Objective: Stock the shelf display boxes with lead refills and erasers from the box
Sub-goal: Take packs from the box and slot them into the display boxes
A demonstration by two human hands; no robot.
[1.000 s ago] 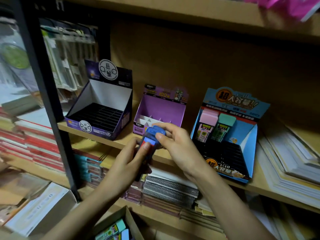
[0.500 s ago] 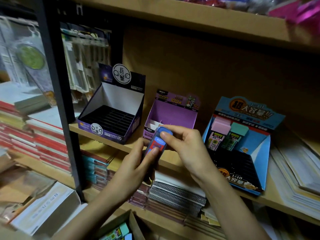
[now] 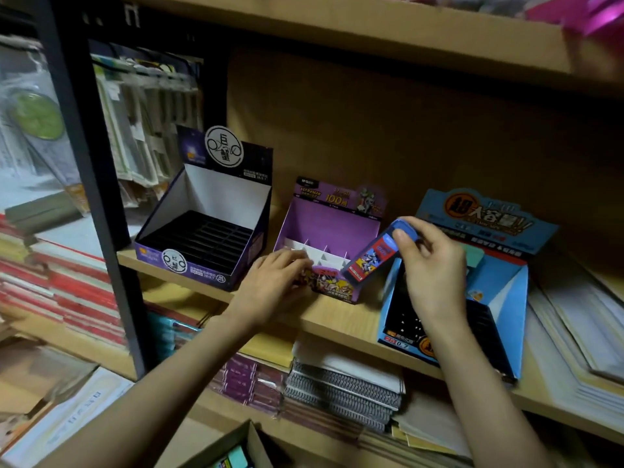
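My right hand (image 3: 429, 265) pinches the blue cap end of a blue lead refill case (image 3: 374, 255), tilted over the right front of the small purple display box (image 3: 332, 228). That box has white dividers inside. My left hand (image 3: 273, 285) touches its front left corner with the fingers; whether they grip is unclear. A dark purple display box (image 3: 206, 228) with black slots stands to the left. The blue display box (image 3: 486, 265) on the right is partly hidden by my right hand. The cardboard supply box (image 3: 233, 447) shows at the bottom edge.
The wooden shelf (image 3: 337, 319) carries stacked paper sheets (image 3: 580, 325) at the right. Below it lie spiral notebooks (image 3: 341, 390) and stacked packs. A black upright post (image 3: 91, 184) stands left, with hanging packets (image 3: 141, 130) and stacked red-edged books (image 3: 50, 285) beyond.
My left hand let go of the refill case and moved to the purple box's front. My right hand carried the case up and right toward that box. The view shifted closer.
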